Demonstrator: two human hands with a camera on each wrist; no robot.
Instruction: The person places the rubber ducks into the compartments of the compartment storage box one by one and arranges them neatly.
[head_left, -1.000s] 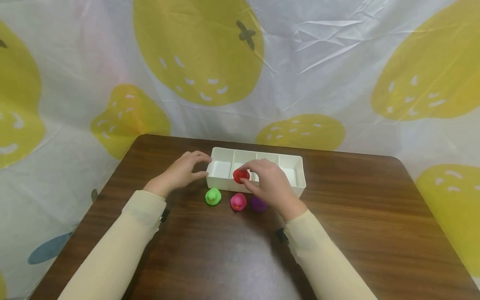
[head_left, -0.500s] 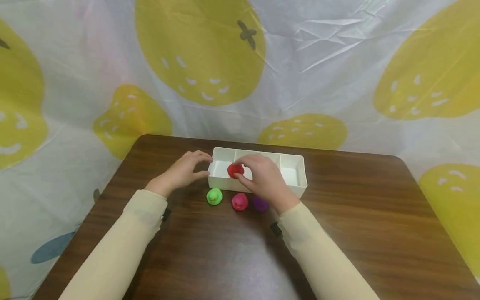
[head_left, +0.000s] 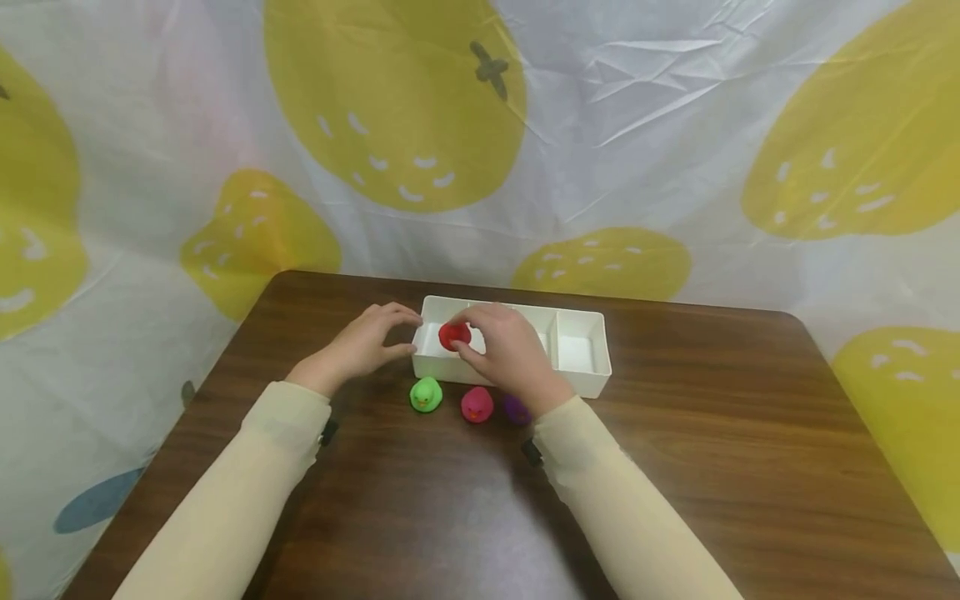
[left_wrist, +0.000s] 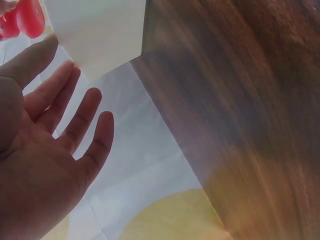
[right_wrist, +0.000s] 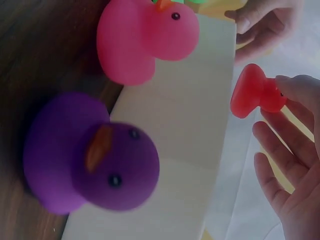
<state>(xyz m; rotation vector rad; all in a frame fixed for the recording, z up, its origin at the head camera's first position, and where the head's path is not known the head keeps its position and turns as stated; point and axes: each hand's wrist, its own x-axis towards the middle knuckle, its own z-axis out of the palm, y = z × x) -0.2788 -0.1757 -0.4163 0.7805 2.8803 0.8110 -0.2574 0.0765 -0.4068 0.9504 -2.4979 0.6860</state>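
My right hand (head_left: 510, 348) pinches a red rubber duck (right_wrist: 252, 92) by its head, between thumb and fingertips. In the head view the duck overlaps the leftmost compartment of a white divided box (head_left: 592, 382). My left hand (head_left: 360, 346) has its fingers extended, fingertips right at the box's left end; the left wrist view shows nothing in its palm. In front of the box sit a green rubber duck (head_left: 426, 395), a pink rubber duck (head_left: 477, 405) and a purple rubber duck (right_wrist: 95, 155). The right forearm partly hides the purple one in the head view.
The brown wooden table (head_left: 712, 433) carries the box near its back edge. Behind it hangs a white cloth (head_left: 600, 167) with a yellow fruit print. My sleeves reach in from the front, with a dark wrist device under each cuff.
My right hand has moved left and slightly back with the red rubber duck, from the second compartment to the leftmost. The left hand and other ducks stay put.
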